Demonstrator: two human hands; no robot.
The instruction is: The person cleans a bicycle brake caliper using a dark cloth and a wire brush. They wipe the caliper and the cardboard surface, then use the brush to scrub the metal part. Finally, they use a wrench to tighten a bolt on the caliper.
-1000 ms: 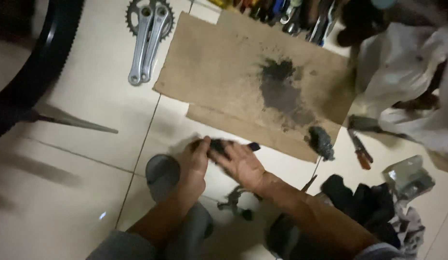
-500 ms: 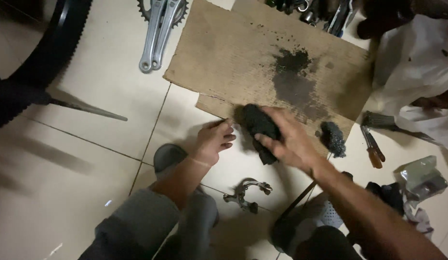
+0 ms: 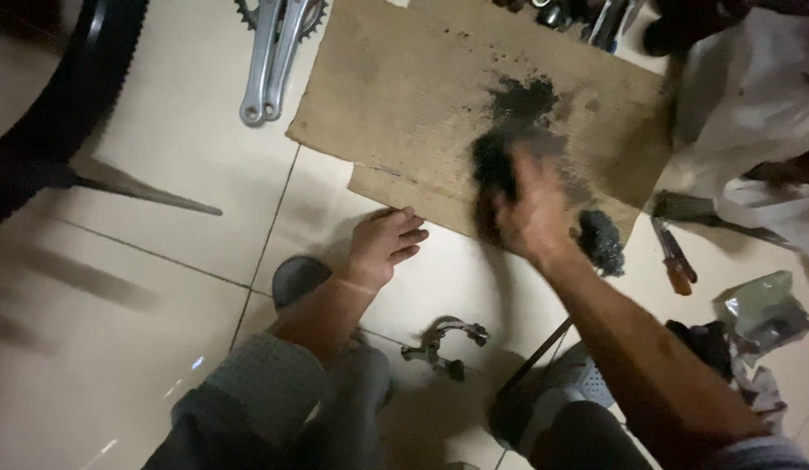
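My right hand (image 3: 533,213) is closed around a black, greasy lump (image 3: 491,170), blurred by motion, and holds it over the dark grease stain (image 3: 526,96) on a sheet of brown cardboard (image 3: 404,87). My left hand (image 3: 383,245) rests palm-down on the pale floor tile just below the cardboard's near edge, fingers loosely spread, holding nothing. A metal bicycle brake caliper (image 3: 444,338) lies on the tile between my knees, untouched.
A bicycle tyre (image 3: 74,96) curves along the top left. Silver crank arms (image 3: 270,52) lie beside the cardboard. A dark bristly wad (image 3: 601,240), red-handled pliers (image 3: 674,261), white cloth (image 3: 761,104), a crumpled plastic bag (image 3: 764,315) and tools (image 3: 587,17) sit to the right.
My right hand carried the black lump up and to the right, from beside my left hand onto the cardboard's stain. My left hand let go and stayed on the tile.
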